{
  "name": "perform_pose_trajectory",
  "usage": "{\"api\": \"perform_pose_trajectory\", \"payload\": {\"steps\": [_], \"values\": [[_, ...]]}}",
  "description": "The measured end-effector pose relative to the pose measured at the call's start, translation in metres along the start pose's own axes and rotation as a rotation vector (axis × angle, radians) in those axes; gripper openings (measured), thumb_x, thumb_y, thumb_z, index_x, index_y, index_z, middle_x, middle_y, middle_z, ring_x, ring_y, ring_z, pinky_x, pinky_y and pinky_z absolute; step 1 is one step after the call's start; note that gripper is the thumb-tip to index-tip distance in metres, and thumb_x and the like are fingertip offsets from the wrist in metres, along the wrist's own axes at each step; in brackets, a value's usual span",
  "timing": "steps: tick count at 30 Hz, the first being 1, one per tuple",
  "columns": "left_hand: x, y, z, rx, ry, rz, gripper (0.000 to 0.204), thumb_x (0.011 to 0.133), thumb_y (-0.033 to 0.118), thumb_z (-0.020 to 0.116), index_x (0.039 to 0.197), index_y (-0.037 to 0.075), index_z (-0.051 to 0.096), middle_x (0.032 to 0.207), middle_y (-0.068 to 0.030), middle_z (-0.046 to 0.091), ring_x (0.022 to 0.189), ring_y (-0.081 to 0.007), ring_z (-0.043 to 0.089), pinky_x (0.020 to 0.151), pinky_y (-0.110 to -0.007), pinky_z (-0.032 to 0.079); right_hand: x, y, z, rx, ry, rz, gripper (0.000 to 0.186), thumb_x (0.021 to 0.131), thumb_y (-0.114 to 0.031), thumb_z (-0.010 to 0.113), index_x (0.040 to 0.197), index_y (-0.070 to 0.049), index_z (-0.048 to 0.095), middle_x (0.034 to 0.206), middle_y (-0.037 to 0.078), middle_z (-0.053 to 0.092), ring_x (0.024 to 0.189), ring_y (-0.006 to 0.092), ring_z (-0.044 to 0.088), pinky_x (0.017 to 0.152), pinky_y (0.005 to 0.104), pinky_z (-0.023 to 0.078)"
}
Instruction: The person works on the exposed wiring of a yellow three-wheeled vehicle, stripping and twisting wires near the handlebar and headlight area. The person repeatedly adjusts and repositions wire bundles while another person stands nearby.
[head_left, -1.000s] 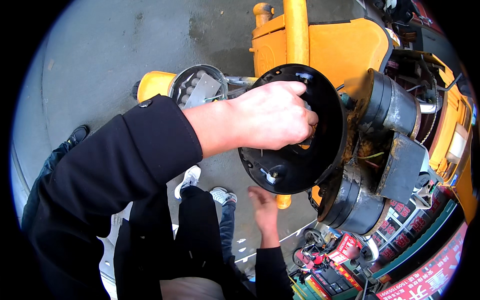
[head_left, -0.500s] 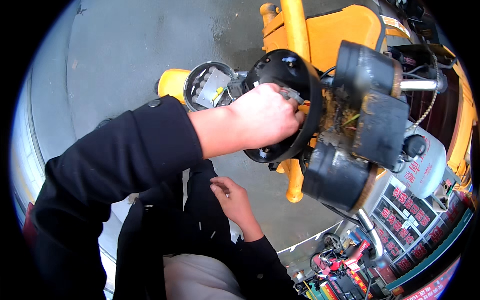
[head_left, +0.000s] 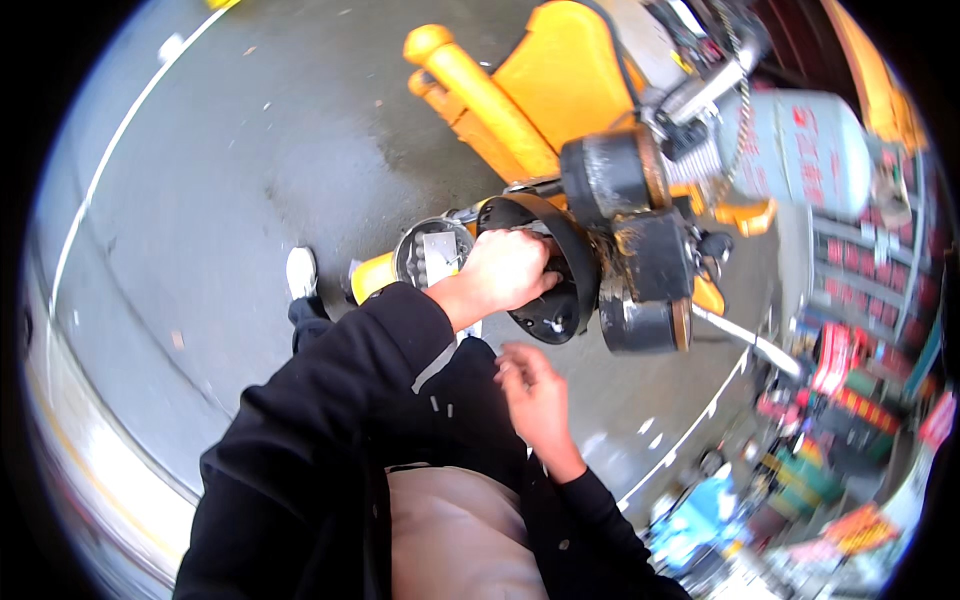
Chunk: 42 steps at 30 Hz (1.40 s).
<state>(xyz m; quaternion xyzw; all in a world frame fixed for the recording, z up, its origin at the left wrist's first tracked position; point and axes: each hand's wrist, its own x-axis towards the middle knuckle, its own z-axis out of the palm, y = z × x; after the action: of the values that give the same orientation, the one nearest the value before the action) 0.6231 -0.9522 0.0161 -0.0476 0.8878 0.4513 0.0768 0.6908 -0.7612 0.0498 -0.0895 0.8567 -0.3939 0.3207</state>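
Observation:
My left hand [head_left: 512, 270] reaches into a round black headlight-like housing [head_left: 568, 322]. Its fingers are curled closed inside the rim, and whatever they grip is hidden behind the knuckles. Just left of the housing is a round lamp unit [head_left: 408, 262] with its back open, showing small round bulges and a silver plate [head_left: 440, 255]. My right hand [head_left: 538, 408] is lower down, near the housing but apart from it. Its fingers are loosely bent and slightly spread, with nothing visible in them. Black cylindrical instrument pods [head_left: 605, 180] sit right of the housing.
Yellow bodywork [head_left: 560, 85] of the vehicle stands beyond the housing, with a yellow fender [head_left: 373, 277] on the left. A pale gas cylinder [head_left: 800, 150] is at far right. A white shoe [head_left: 301, 272] rests on the grey floor [head_left: 250, 150]. Goods are piled at lower right.
The whole view has swung and pulled back, so the vehicle appears smaller and turned. My left hand stays inside the housing. My right hand has risen closer to it.

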Motion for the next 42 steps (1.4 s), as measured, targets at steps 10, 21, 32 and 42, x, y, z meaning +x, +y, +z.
{"api": "perform_pose_trajectory", "payload": {"steps": [10,21,32,42], "values": [[0.048,-0.057,-0.002,-0.026,-0.381,0.245,0.038,0.09,0.038,0.065,0.102,0.003,0.072,0.09,-0.0174,0.072,0.087,-0.0303,0.069,0.08,-0.037,0.053,0.103,-0.039,0.075,0.942,0.745,0.196,0.023,0.099,-0.007,0.047,0.116,0.002,0.06,0.072,0.002,0.056,0.055,0.0081,0.05,0.047,0.024,0.04],[0.037,-0.047,-0.02,-0.311,-0.363,0.12,0.035,0.094,0.015,0.064,0.127,0.0,0.063,0.097,-0.0067,0.071,0.088,-0.0109,0.061,0.086,-0.025,0.047,0.142,-0.038,0.091,1.315,1.088,0.027,0.017,0.098,-0.014,0.057,0.084,-0.005,0.058,0.067,0.0,0.053,0.051,0.0087,0.046,0.046,0.0237,0.036],[0.027,-0.051,-0.01,-0.03,-0.154,0.424,0.03,0.09,0.012,0.066,0.119,0.005,0.068,0.103,-0.0199,0.07,0.088,-0.0271,0.07,0.08,-0.034,0.054,0.141,-0.06,0.084,1.714,1.272,0.106,0.021,0.092,-0.009,0.064,0.073,-0.005,0.057,0.066,0.001,0.051,0.052,0.0104,0.042,0.046,0.0257,0.033],[0.028,-0.059,-0.01,0.032,-0.074,0.573,0.035,0.086,0.006,0.066,0.121,0.006,0.068,0.108,-0.0212,0.069,0.095,-0.0345,0.069,0.085,-0.037,0.054,0.138,-0.069,0.086,1.493,1.335,0.137,0.016,0.091,-0.011,0.064,0.078,-0.004,0.057,0.069,0.002,0.053,0.053,0.0104,0.045,0.046,0.0268,0.035]]}}
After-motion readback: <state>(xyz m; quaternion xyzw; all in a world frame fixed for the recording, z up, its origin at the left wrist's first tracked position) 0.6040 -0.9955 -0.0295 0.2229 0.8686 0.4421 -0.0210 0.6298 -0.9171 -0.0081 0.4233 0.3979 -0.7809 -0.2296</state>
